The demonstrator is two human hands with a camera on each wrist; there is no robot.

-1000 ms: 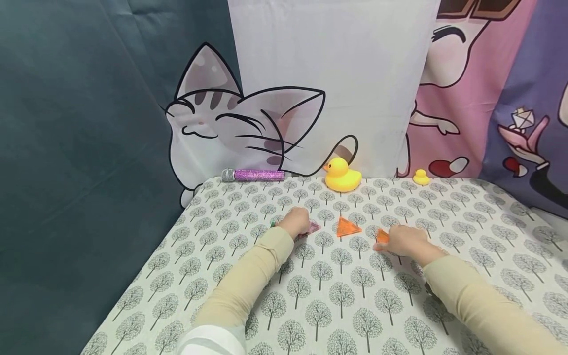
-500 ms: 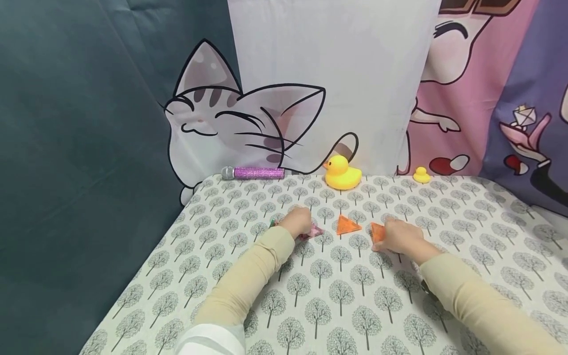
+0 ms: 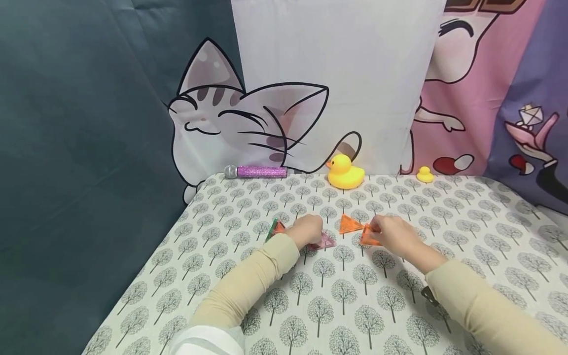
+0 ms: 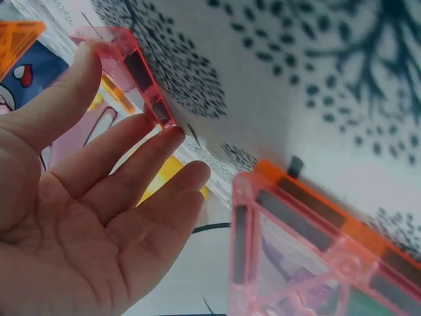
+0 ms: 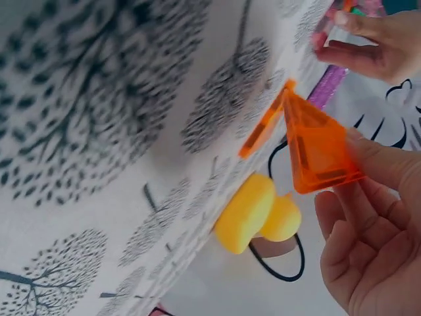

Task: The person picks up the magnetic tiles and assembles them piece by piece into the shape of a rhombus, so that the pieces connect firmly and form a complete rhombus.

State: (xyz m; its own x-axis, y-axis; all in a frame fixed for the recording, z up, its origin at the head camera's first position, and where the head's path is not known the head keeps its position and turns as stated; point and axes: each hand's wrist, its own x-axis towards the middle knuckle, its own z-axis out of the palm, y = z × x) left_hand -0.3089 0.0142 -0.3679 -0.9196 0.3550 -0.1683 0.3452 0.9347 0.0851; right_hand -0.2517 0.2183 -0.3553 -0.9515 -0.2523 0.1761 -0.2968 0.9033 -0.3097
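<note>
My left hand [image 3: 307, 230] pinches a pink translucent triangular magnetic tile [image 3: 326, 240] low over the table; in the left wrist view its thumb and fingertips hold that pink tile [image 4: 125, 62] by the edges. My right hand [image 3: 394, 234] pinches an orange triangular magnetic tile [image 3: 368, 236], tilted in the right wrist view. One corner of it meets or overlaps a second orange triangular tile [image 3: 349, 224] lying on the cloth. Left of my left hand are a green-edged tile [image 3: 270, 230] and a red-orange tile [image 3: 279, 227], partly hidden by the hand.
A tree-print cloth [image 3: 319, 310] covers the table. Along its back edge sit a purple glitter microphone [image 3: 262, 171], a large yellow duck [image 3: 346, 175] and a small one [image 3: 425, 175]. A dark object [image 3: 428, 295] shows beside the right sleeve. A cartoon backdrop [image 3: 284, 44] hangs behind.
The right hand has carried its orange tile left, up to the resting orange tile. The left hand has shifted right with the pink tile, baring more of the green and red-orange tiles.
</note>
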